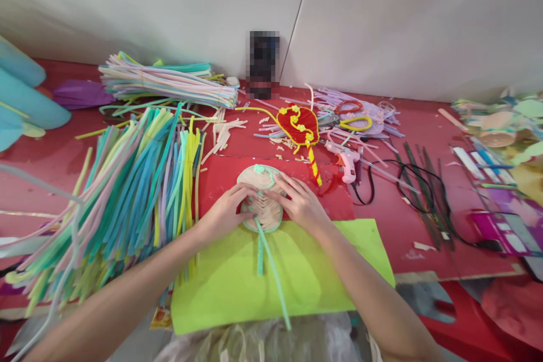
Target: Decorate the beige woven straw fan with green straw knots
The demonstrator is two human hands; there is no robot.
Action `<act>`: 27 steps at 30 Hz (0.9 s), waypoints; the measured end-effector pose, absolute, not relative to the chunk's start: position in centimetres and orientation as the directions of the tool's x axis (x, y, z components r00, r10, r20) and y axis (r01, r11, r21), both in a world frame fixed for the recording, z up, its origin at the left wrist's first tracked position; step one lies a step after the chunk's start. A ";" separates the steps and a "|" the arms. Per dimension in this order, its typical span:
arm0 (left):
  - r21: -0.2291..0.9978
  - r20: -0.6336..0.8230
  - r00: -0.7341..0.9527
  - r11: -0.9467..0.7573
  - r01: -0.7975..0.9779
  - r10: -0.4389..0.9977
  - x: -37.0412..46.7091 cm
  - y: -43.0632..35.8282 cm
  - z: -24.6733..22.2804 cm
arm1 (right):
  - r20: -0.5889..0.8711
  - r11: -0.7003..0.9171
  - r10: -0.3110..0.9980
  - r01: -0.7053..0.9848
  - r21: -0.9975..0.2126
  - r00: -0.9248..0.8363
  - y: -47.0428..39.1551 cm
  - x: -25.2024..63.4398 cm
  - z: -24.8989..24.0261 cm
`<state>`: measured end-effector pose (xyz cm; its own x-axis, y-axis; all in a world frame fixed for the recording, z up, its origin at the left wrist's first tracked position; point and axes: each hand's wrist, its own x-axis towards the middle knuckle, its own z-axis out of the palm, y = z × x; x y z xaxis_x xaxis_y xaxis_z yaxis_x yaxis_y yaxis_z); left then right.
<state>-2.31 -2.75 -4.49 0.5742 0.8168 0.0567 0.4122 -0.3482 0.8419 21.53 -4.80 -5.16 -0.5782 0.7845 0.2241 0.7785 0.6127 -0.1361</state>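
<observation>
A beige fan-shaped craft piece (271, 215) made of pipe cleaners, with a mint-green border, lies over the red mat and the top of the green sheet (322, 271). My left hand (229, 206) grips its left side, thumb and fingers at the ribbed middle. On the right side, my right hand (301, 203) holds it, fingertips at the upper edge and centre. A mint-green pipe cleaner (274, 277) trails from the piece toward me, beside a short green handle (259, 257). Small green curls sit at the top of the piece.
Bundled pipe cleaners (139, 181) spread at left, with another bundle (169, 83) behind. A red-and-yellow fan (299, 127), yellow-handled scissors (356, 123) and a pink glue gun (348, 163) with a black cord (373, 181) lie beyond my right hand. A blurred dark object (263, 62) stands by the wall.
</observation>
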 end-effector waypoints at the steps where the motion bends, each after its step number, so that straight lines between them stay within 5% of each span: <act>1: 0.829 0.065 0.573 -0.365 0.425 0.817 -2.3 -2.8 -4.4 | 0.224 0.614 0.783 0.777 -0.137 -0.580 -4.8 21.5 -5.2; 27: 0.460 0.159 0.831 -0.784 0.416 0.534 -2.9 -2.3 -3.8 | 0.215 0.601 0.795 0.785 -0.150 -0.567 -5.0 21.5 -5.2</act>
